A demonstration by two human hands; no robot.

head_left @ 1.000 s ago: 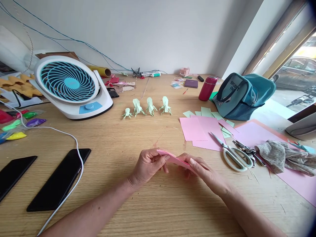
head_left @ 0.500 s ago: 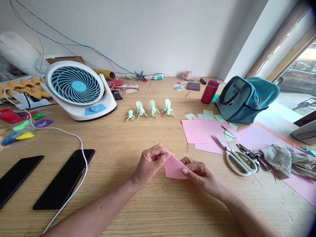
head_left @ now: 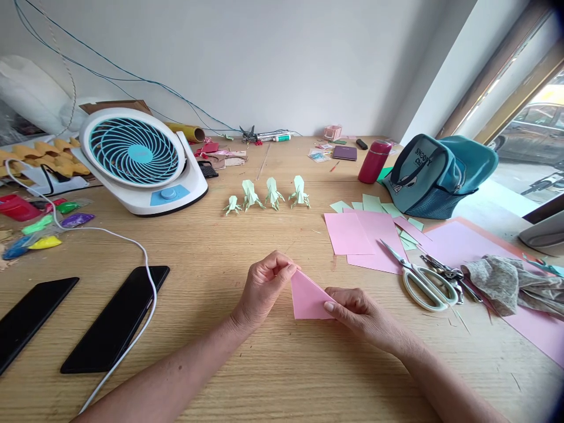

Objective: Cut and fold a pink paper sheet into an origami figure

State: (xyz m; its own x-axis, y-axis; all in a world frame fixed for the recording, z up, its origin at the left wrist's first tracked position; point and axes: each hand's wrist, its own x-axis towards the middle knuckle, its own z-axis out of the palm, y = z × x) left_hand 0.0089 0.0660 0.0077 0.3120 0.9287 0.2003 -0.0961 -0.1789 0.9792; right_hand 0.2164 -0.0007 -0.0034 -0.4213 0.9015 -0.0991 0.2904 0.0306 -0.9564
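Observation:
Between my hands is a sheet of pink paper (head_left: 307, 298), folded into a triangle with its long edge slanting down to the right. My left hand (head_left: 268, 286) pinches the upper left corner between thumb and fingers. At the lower right corner, my right hand (head_left: 359, 311) grips the paper with its thumb on top and the fingers behind, partly hidden. Beyond the hands stand several pale green folded paper figures (head_left: 273, 194) in a row. Pink paper sheets (head_left: 350, 234) lie to the right, near white-handled scissors (head_left: 429, 286).
A fan (head_left: 141, 155) stands at the back left, with two black phones (head_left: 117, 320) and a white cable (head_left: 147, 264) nearer. On the right are keys (head_left: 447, 273), a grey cloth (head_left: 493, 285), a red bottle (head_left: 374, 161) and a blue bag (head_left: 434, 176). Green paper pieces (head_left: 372, 204) lie beside the pink sheets.
My left hand has risen slightly and its pinch has moved to the very tip of the paper's upper corner. More of the pink triangle shows; my right hand has barely moved.

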